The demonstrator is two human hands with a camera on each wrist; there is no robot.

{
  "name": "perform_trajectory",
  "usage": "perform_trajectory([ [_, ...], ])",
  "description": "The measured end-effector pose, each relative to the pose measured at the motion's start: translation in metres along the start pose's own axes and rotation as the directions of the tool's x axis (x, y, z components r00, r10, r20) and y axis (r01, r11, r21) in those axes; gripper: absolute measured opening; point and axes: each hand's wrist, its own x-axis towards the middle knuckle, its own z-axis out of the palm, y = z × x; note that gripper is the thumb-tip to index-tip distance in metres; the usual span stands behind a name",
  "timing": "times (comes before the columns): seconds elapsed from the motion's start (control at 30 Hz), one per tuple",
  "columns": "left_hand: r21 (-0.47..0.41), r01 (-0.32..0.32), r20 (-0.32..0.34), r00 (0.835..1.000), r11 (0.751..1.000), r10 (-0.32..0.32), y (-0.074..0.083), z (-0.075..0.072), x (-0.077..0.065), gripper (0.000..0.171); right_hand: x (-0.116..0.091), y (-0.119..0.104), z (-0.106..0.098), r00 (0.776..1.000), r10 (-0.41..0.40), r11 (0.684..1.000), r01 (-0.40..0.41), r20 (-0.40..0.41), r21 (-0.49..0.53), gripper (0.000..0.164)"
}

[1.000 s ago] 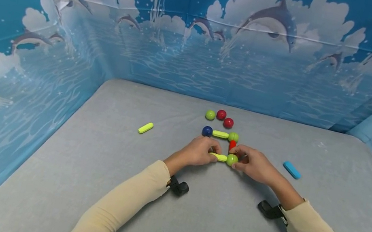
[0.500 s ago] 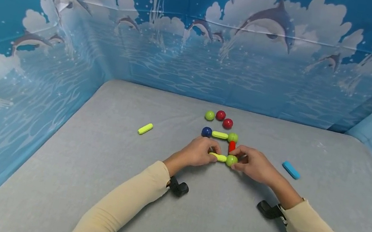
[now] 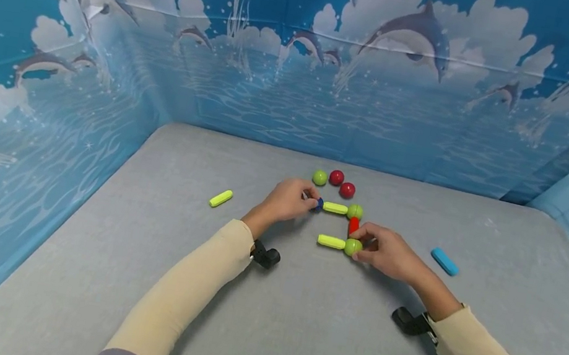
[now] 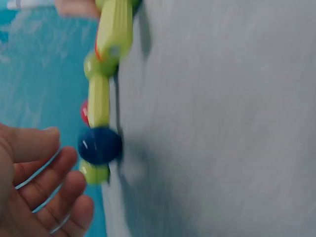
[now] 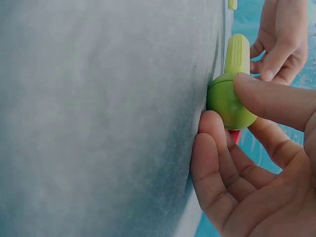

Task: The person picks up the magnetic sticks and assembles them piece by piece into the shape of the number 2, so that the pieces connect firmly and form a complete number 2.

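A C-shaped chain of toy balls and sticks lies on the grey table. Its far arm is a yellow-green stick (image 3: 335,208) running from a dark blue ball (image 4: 100,145) to a green ball (image 3: 354,212). From there a red stick (image 3: 353,225) leads to the near green ball (image 5: 229,103), which bears a second yellow-green stick (image 3: 331,242) pointing left. My right hand (image 3: 387,251) pinches that near ball between thumb and fingers. Beside the blue ball is my left hand (image 3: 286,198), its fingers loosely bent and apart from the ball in the left wrist view.
Behind the chain sit a loose green ball (image 3: 320,178) and two red balls (image 3: 336,177). A loose yellow-green stick (image 3: 221,198) lies to the left, a blue stick (image 3: 444,261) to the right. A dolphin-print curtain (image 3: 298,98) encloses the table's back and sides.
My left hand has let go of the near yellow-green stick and moved away from me and slightly left, to the blue ball. My right hand keeps its grip on the near green ball.
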Motion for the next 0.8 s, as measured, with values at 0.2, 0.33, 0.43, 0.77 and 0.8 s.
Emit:
perform_trajectory([
  [0.2, 0.063, 0.086, -0.041, 0.996, 0.994, -0.083, -0.013, -0.009, 0.021, 0.019, 0.002, 0.000, 0.003, 1.000, 0.006, 1.000, -0.006, 0.014, 0.008, 0.025],
  [0.33, 0.118, 0.062, -0.103, 0.993, 0.991, -0.050, -0.019, -0.006, 0.037, 0.022, 0.001, 0.000, 0.001, 1.000, 0.008, 1.000, -0.008, 0.019, 0.020, 0.025],
  [0.43, 0.149, 0.013, -0.120, 0.993, 0.989, 0.005, -0.022, -0.001, 0.048, 0.030, -0.002, 0.000, -0.002, 1.000, 0.011, 1.000, -0.012, 0.016, 0.029, 0.024],
  [0.77, 0.253, -0.056, 0.023, 0.998, 0.966, 0.052, -0.021, 0.000, 0.064, 0.058, 0.002, -0.001, -0.001, 1.000, 0.004, 1.000, -0.004, 0.011, 0.029, 0.022],
  [0.8, 0.268, -0.062, 0.051, 0.997, 0.961, 0.050, -0.020, 0.000, 0.064, 0.058, 0.002, -0.001, 0.000, 1.000, 0.004, 0.999, -0.004, 0.011, 0.031, 0.022],
])
